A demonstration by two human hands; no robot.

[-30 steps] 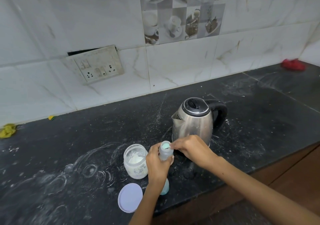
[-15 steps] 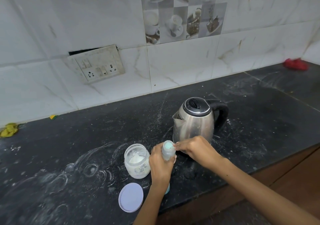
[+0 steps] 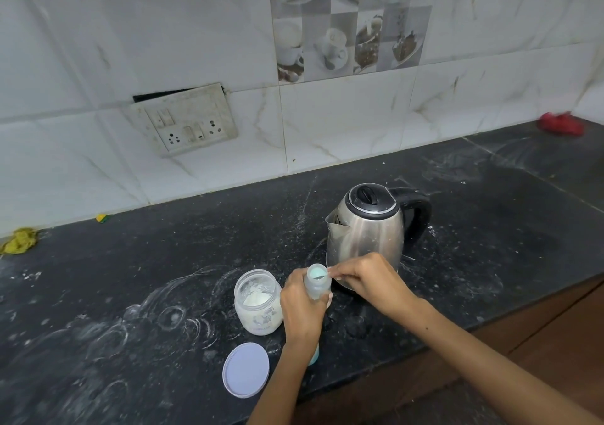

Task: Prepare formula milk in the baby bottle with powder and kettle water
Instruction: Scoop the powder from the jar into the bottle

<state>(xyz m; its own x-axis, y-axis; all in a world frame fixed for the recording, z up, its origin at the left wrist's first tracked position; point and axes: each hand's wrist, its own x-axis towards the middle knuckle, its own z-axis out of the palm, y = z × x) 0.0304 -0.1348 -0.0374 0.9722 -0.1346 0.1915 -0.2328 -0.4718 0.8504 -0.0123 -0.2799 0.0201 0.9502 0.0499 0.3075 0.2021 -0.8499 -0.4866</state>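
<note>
Open powder jar (image 3: 258,303) sits around 6 o'clock on the dusty black counter (image 3: 130,277), its lid (image 3: 245,373) lying flat at the jar's 6 o'clock. Just to its 3 o'clock, the left hand (image 3: 302,307) grips the baby bottle (image 3: 316,282) upright. Right hand (image 3: 366,280) pinches a small spoon (image 3: 322,276) over the bottle mouth. Steel kettle (image 3: 369,228) stands at the bottle's 1 o'clock.

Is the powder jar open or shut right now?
Open. The powder jar has no cover on its mouth, white powder shows inside, and its lid lies flat on the counter in front of it.
</note>
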